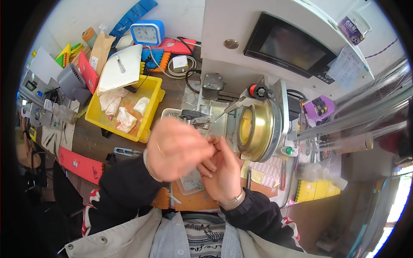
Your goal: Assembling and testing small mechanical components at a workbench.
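Hands meet mid-frame over a clear tray (189,182) of small metal parts on the table (92,139): left hand (174,148), blurred, curled loosely; right hand (223,170), fingers bent toward it. Contents of either: cannot tell. Brass-coloured winding drum (256,129) just beyond right; yellow bin (124,109) well left.

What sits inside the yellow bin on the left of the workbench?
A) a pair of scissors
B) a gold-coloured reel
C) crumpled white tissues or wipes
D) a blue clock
C: the yellow bin holds several crumpled white wipes; the blue clock stands behind it, farther back.
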Demonstrator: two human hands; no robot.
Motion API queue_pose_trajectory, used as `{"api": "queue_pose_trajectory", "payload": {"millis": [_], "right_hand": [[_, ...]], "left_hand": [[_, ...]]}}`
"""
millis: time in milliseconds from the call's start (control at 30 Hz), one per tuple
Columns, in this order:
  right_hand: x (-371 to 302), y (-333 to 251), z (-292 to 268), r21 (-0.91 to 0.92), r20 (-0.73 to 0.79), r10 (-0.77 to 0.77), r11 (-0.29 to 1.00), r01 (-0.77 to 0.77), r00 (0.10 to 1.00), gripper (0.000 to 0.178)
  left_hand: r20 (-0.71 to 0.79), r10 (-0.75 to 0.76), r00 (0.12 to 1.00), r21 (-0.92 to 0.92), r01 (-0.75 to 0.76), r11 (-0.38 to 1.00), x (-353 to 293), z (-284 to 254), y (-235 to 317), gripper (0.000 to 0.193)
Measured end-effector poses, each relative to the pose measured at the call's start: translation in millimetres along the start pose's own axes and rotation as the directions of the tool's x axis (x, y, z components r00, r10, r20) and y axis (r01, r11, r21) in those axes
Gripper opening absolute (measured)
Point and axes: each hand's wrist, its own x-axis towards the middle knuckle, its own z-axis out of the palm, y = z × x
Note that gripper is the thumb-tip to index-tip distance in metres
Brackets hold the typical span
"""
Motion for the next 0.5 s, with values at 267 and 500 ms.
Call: {"api": "queue_pose_trajectory", "payload": {"millis": [267,500], "right_hand": [[-27.5,-13.1,-10.4,-0.153,0.092,0.045,0.988,-0.030,0.995,0.010],[-41.8,-19.8,-37.9,-0.562,0.043,0.141,0.822,-0.093,0.989,0.010]], "left_hand": [[-0.219,-0.064,0.974,0.208,0.110,0.972,-35.7,33.3,11.2,0.027],[0.024,-0.116,0.993,0.134,0.112,0.985,-34.5,36.7,5.2,0.023]]}}
